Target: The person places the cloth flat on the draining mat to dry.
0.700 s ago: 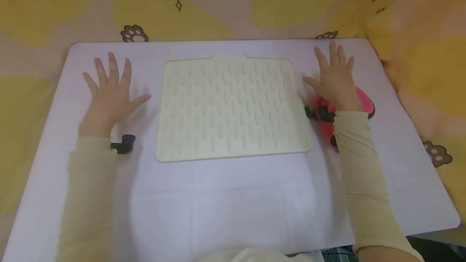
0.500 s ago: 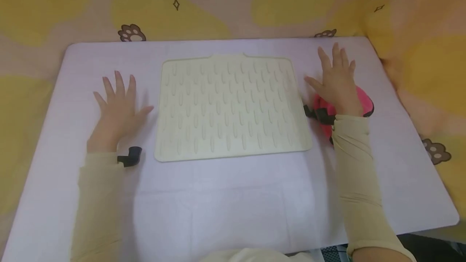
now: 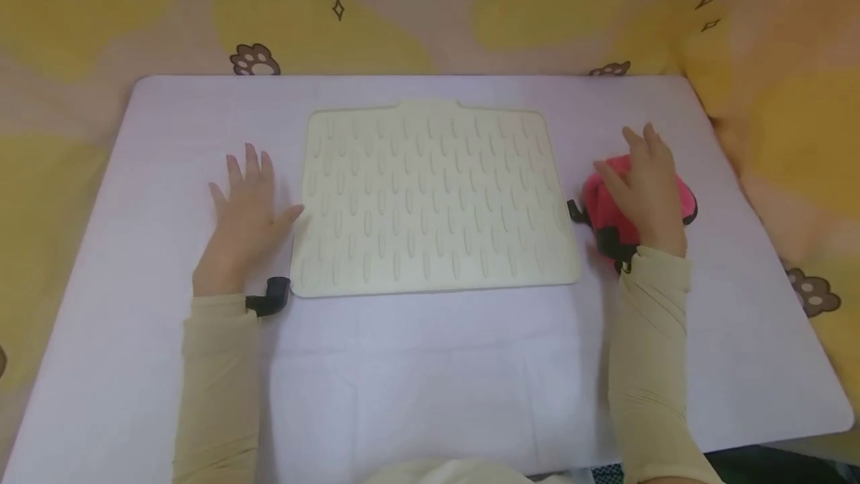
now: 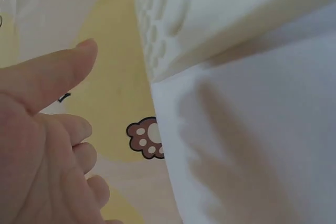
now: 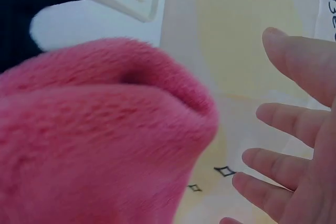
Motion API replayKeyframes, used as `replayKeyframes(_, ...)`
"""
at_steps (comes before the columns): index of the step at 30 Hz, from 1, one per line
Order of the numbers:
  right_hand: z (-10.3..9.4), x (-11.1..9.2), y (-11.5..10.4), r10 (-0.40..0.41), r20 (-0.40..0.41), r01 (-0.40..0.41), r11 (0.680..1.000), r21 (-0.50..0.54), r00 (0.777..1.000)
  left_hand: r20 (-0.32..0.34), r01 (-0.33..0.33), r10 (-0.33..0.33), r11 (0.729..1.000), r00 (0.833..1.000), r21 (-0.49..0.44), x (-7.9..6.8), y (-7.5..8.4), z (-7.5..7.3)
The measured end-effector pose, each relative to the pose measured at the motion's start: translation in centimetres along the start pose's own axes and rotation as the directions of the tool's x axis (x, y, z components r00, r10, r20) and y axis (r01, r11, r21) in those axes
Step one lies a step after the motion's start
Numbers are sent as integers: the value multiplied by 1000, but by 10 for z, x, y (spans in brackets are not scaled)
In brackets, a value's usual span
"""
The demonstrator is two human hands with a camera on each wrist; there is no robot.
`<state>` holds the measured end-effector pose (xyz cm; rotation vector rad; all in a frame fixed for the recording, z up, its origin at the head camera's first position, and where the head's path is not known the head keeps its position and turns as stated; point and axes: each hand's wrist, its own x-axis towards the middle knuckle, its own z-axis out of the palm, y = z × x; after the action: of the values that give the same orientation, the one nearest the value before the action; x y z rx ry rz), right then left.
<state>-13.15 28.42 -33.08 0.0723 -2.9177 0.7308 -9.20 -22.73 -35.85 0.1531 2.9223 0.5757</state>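
Note:
A cream mat [image 3: 437,196] with rows of raised oval ridges lies flat in the middle of the table. To its right is a folded pink fuzzy cloth [image 3: 608,196] with black parts; the right wrist view shows its plush pink fold [image 5: 105,129] up close. My right hand [image 3: 648,193] hovers over this cloth, fingers extended, and hides part of it. My left hand [image 3: 245,226] is beside the mat's left edge, fingers spread, its thumb tip overlapping that edge in the head view. Neither hand holds anything.
A white-covered table [image 3: 430,387] carries everything. Patterned yellow and pink fabric [image 3: 430,6] with paw prints surrounds its back and sides. Black wrist mounts [image 3: 269,297] stick out inward from both sleeves. The person's clothing shows at the front edge.
My left hand has moved right and toward the body, up to the mat's edge. My right hand has drawn back over the pink cloth, its fingers closer together. Mat and cloth stay put.

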Motion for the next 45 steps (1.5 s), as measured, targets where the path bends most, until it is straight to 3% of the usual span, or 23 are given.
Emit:
replayKeyframes(6,8,-16,18,66,2,-66,997,39,998,58,-31,31,1000,998,-2,-2,3,7)
replayKeyframes(12,17,-16,27,128,62,-132,989,69,990,135,-32,38,998,990,-46,-3,1,10)
replayKeyframes(15,20,-15,30,178,105,-187,979,84,978,195,-48,68,993,978,-105,-3,-1,13)
replayKeyframes(20,24,-13,33,208,106,-219,970,103,972,274,-46,99,980,957,-193,-4,-2,14)
replayKeyframes(29,37,-13,42,136,-10,-134,983,129,991,275,-83,136,977,952,-198,-3,-7,20)
replayKeyframes(37,39,-13,43,156,-1,-155,982,107,988,289,-95,149,977,946,-192,-1,-8,23)
replayKeyframes(45,39,-15,40,271,10,-270,954,131,963,284,-97,151,976,947,-196,-2,-8,23)
